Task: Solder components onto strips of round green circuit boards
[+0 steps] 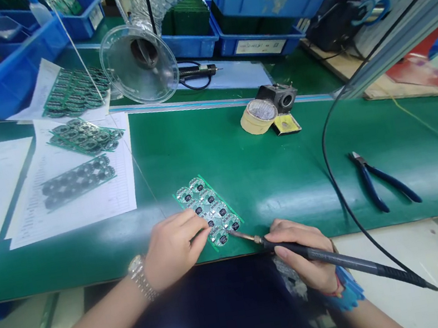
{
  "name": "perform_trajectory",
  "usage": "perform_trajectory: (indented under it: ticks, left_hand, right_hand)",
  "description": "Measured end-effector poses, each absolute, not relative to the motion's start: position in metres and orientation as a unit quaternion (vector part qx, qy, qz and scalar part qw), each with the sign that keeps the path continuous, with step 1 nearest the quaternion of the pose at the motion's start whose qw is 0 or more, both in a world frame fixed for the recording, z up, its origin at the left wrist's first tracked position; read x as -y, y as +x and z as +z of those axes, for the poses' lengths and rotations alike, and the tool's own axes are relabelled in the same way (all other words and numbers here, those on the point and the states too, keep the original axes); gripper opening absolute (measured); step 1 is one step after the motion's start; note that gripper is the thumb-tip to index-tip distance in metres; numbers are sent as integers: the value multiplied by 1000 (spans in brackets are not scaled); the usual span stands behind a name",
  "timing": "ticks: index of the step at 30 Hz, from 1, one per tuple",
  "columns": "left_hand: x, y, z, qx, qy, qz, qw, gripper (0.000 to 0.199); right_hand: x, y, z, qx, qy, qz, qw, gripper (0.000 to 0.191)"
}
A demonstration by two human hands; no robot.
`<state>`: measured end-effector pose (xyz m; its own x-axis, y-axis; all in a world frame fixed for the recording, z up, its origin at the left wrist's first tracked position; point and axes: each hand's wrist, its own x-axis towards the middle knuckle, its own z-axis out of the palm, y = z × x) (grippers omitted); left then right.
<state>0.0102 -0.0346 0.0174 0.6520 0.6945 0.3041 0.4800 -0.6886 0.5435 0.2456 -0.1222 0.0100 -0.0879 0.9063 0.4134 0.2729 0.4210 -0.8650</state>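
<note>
A panel of round circuit boards [210,199] lies on the green mat near its front edge. My left hand [176,245] is closed in a pinch over the panel's left side. A thin solder wire [141,169] runs down from the upper left to this hand; its end at the fingertips is too small to make out. My right hand [302,251] is wrapped round a soldering iron [342,261]. The iron's tip reaches the lower right part of the panel, close to my left fingertips.
Blue-handled cutters [383,180] lie at right, beyond the iron's black cable [324,151]. Behind the panel stand a round tub [258,116] and a soldering iron stand [281,97]. A clear fume hood [138,64] hangs above. More board panels [85,137] rest on papers at left.
</note>
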Motion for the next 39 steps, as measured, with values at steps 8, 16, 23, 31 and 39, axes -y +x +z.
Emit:
perform_trajectory:
  ticks: [8, 16, 23, 31, 39]
  left_hand:
    - [34, 16, 14, -330, 891, 239, 198, 20]
    - [38, 11, 17, -342, 876, 252, 230, 16]
    - [40, 17, 15, -319, 884, 264, 219, 16]
    - [40, 20, 15, -312, 895, 252, 195, 17]
    - [41, 25, 12, -309, 910, 214, 177, 19]
  right_hand:
    - [123, 246, 9, 663, -441, 318, 515, 27]
    - [126, 251, 3, 630, -438, 340, 544, 25]
    - [126, 251, 6, 643, -428, 338, 537, 25]
    - [124, 249, 8, 651, -436, 329, 526, 23]
    - [125, 251, 6, 652, -438, 336, 520, 24]
